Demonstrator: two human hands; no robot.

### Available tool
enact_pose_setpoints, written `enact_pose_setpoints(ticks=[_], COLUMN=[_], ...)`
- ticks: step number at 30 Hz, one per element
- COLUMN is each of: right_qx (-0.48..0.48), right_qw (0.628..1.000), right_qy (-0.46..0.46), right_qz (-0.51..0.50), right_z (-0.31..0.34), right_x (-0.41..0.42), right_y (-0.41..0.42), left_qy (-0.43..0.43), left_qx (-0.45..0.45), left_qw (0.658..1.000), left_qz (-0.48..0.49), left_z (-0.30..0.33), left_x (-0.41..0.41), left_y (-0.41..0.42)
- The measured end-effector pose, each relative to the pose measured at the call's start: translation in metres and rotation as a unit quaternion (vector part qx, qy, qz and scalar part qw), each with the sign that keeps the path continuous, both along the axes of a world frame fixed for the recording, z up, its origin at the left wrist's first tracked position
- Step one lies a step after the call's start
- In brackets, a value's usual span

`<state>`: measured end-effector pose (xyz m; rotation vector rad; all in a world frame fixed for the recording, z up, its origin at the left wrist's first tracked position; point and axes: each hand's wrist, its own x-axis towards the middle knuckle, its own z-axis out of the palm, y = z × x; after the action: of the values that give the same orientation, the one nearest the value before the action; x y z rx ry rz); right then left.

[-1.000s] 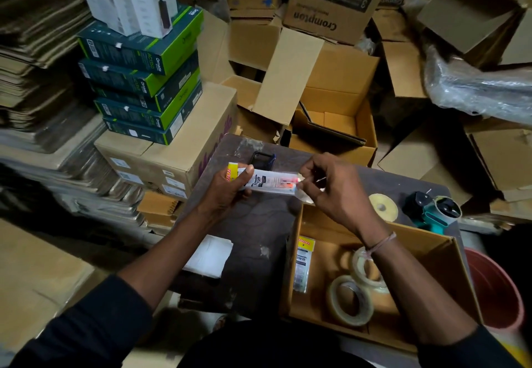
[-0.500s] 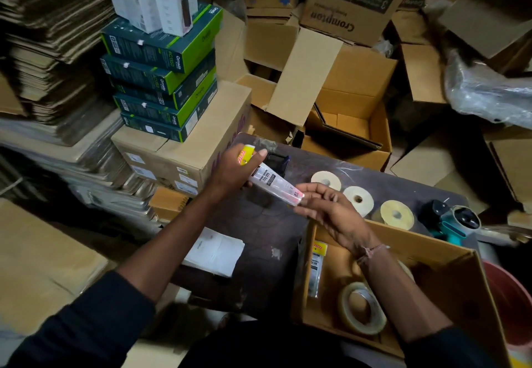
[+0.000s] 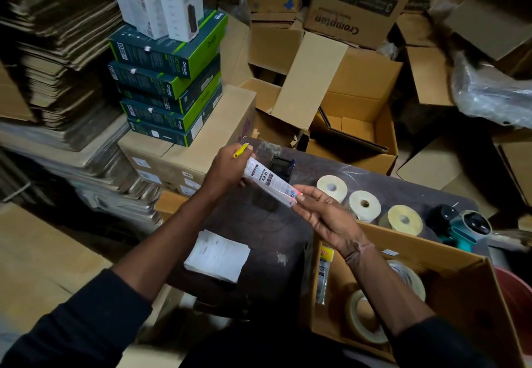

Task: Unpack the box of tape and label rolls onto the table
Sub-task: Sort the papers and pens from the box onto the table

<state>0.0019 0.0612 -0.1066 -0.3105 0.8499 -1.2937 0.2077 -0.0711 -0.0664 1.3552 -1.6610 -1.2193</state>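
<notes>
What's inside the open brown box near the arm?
One tape roll, a second roll partly under the right forearm, and a yellow-topped packet. The forearm hides whatever lies beneath it.

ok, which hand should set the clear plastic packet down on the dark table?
Left. The left hand grips the clear yellow-topped plastic packet above the dark table; the right hand only touches its near end with straight fingers.
</notes>
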Motion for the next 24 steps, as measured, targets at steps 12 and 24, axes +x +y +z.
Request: enact_pose_setpoints(ticks=[12, 24], right_qx=[-0.008, 0.013], right_qw=[0.992, 0.928], right_qy=[0.103, 0.366], right_qz=[-0.073, -0.073], right_z=[0.006, 0.022], right_x=[-0.004, -0.038], right_y=[-0.024, -0.067], left_qy=[0.092, 0.118], left_qx=[0.090, 0.160], left_qw=[0.989, 0.971], left_qz=[0.079, 0.135], left_z=[-0.019, -0.079], left_x=[0.023, 0.056], left_y=[-0.013, -0.032])
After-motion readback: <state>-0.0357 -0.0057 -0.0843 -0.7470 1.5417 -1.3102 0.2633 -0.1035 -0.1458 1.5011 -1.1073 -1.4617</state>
